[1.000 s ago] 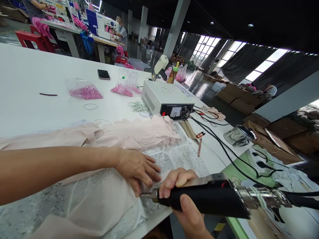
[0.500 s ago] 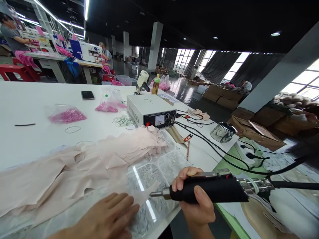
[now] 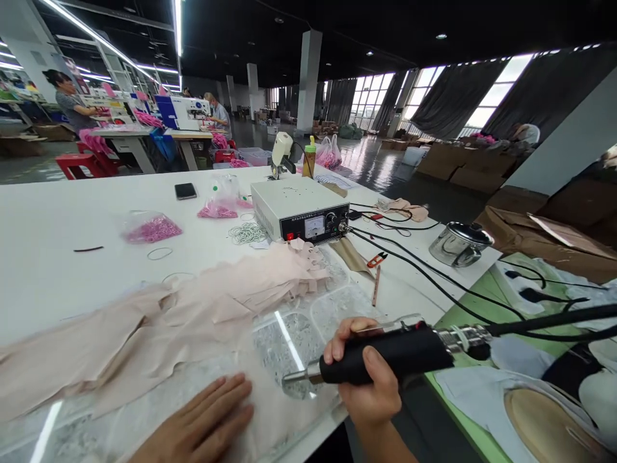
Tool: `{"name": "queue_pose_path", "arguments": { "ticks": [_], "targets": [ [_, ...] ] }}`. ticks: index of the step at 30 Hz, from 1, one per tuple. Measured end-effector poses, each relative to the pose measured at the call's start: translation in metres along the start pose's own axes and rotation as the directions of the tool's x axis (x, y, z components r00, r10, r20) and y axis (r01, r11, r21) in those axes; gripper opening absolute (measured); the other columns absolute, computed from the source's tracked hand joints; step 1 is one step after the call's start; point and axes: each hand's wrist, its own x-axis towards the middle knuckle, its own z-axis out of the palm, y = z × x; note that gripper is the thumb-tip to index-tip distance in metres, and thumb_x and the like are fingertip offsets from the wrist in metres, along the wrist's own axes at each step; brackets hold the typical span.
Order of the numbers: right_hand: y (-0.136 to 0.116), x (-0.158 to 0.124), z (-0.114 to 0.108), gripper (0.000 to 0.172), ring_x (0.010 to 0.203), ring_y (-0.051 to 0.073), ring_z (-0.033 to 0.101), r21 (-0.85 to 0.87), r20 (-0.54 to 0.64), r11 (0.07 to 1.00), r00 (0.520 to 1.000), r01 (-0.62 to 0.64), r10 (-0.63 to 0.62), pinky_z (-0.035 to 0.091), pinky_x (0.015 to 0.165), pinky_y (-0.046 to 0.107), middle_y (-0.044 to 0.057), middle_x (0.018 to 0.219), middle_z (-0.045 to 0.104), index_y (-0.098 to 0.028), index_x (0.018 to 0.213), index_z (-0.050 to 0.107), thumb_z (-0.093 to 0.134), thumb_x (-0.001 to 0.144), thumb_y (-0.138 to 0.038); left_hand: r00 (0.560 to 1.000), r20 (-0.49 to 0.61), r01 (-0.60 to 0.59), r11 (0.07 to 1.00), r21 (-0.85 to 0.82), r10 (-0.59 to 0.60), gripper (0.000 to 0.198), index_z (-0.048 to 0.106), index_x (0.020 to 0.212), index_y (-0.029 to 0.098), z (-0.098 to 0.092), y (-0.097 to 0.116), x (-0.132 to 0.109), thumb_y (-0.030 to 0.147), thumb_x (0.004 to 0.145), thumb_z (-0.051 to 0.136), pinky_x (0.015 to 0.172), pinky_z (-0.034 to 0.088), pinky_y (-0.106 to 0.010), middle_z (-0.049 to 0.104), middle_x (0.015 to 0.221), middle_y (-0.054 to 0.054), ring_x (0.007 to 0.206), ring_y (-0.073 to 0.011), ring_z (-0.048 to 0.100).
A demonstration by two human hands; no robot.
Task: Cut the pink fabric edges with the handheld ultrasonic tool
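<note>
Tool [image 3: 419, 350] at the edge of the cloth [image 3: 193, 328]

Right hand [image 3: 369, 399] wraps the tool, tip near the cloth's edge above the mat [image 3: 332, 308]; left hand [image 3: 207, 418] lies flat on cloth. Cloth slipping could misplace the tip's contact. Counts: one tool, one box [image 3: 299, 199], one phone [image 3: 186, 191], one mug [image 3: 453, 244]; cloth layers uncountable.

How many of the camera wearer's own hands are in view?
2. The left hand is palm down over the pale fabric, low in the picture; the right hand, to its right, grips the black handheld tool. Neither is hidden.
</note>
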Motion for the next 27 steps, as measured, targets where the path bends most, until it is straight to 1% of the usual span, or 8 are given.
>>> {"name": "queue_pose_path", "arguments": {
  "ticks": [3,6,12,14,18,21,23,27],
  "targets": [
    [0.004,-0.001,0.0,0.016,0.051,0.013,0.057,0.013,0.0,1.0,1.0,-0.027,0.027,0.052,0.046,0.028,0.0,0.077,0.058,-0.024,0.088,0.067,0.063,0.08,-0.036,0.982,0.112,-0.161,0.985,0.061,0.154,0.059,0.044,0.151,0.024,-0.004,-0.005,0.004,0.044,0.097,0.06,0.098,0.051,-0.02,0.052,0.148,-0.004,0.123,-0.0215,0.063],
    [0.003,-0.002,-0.002,0.016,0.052,0.012,0.056,0.035,-0.001,0.998,0.999,-0.047,0.047,0.052,0.046,0.027,0.0,0.078,0.059,-0.024,0.089,0.067,0.063,0.08,-0.037,0.97,0.175,-0.175,0.984,0.027,0.167,0.063,0.042,0.152,0.025,-0.011,-0.013,0.012,0.044,0.096,0.063,0.099,0.051,-0.021,0.051,0.149,-0.004,0.124,-0.0221,0.062],
    [-0.001,-0.008,-0.004,0.017,0.051,0.01,0.053,0.069,-0.034,0.994,0.996,-0.082,0.085,0.05,0.046,0.025,0.0,0.077,0.057,-0.024,0.089,0.067,0.062,0.08,-0.037,0.951,0.207,-0.225,0.973,-0.045,0.229,0.054,0.047,0.149,0.027,-0.013,-0.025,0.017,0.036,0.097,0.061,0.105,0.045,-0.022,0.05,0.15,-0.001,0.128,-0.021,0.058],
    [0.0,-0.011,-0.004,0.017,0.05,0.01,0.052,0.079,-0.045,0.993,0.995,-0.088,0.092,0.05,0.045,0.025,0.0,0.077,0.057,-0.024,0.089,0.067,0.061,0.08,-0.038,0.947,0.214,-0.233,0.971,-0.048,0.238,0.052,0.049,0.148,0.026,-0.012,-0.026,0.017,0.034,0.097,0.058,0.106,0.044,-0.023,0.049,0.15,-0.001,0.13,-0.0212,0.057],
    [0.0,-0.011,-0.003,0.018,0.051,0.012,0.053,0.047,-0.032,0.992,0.992,-0.119,0.121,0.051,0.046,0.028,0.0,0.077,0.057,-0.024,0.089,0.066,0.063,0.079,-0.039,0.96,0.181,-0.202,0.976,-0.078,0.213,0.048,0.051,0.146,0.027,-0.011,-0.026,0.018,0.031,0.099,0.055,0.107,0.043,-0.023,0.051,0.149,-0.001,0.13,-0.0203,0.057],
    [0.002,-0.008,-0.001,0.019,0.053,0.012,0.055,0.071,-0.029,0.992,0.994,-0.1,0.102,0.052,0.047,0.028,0.001,0.079,0.057,-0.024,0.091,0.067,0.062,0.08,-0.038,0.951,0.205,-0.217,0.973,-0.084,0.229,0.049,0.05,0.147,0.025,-0.013,-0.025,0.021,0.029,0.098,0.057,0.107,0.042,-0.022,0.052,0.149,-0.003,0.13,-0.0204,0.057],
    [0.004,-0.005,0.003,0.018,0.054,0.012,0.055,0.1,-0.027,0.991,0.995,-0.092,0.095,0.052,0.048,0.027,0.001,0.079,0.058,-0.024,0.092,0.068,0.063,0.08,-0.037,0.941,0.231,-0.24,0.969,-0.057,0.246,0.051,0.048,0.149,0.025,-0.014,-0.023,0.021,0.03,0.099,0.057,0.107,0.043,-0.023,0.051,0.149,-0.003,0.131,-0.0208,0.056],
    [0.012,-0.001,0.013,0.016,0.054,0.011,0.057,0.121,-0.002,0.986,0.993,-0.115,0.116,0.053,0.048,0.025,0.0,0.08,0.06,-0.024,0.09,0.069,0.067,0.08,-0.037,0.96,0.21,-0.197,0.979,0.041,0.185,0.049,0.044,0.151,0.024,-0.012,-0.02,0.017,0.031,0.103,0.051,0.103,0.045,-0.023,0.047,0.153,-0.004,0.13,-0.0198,0.057]
  ]
}}
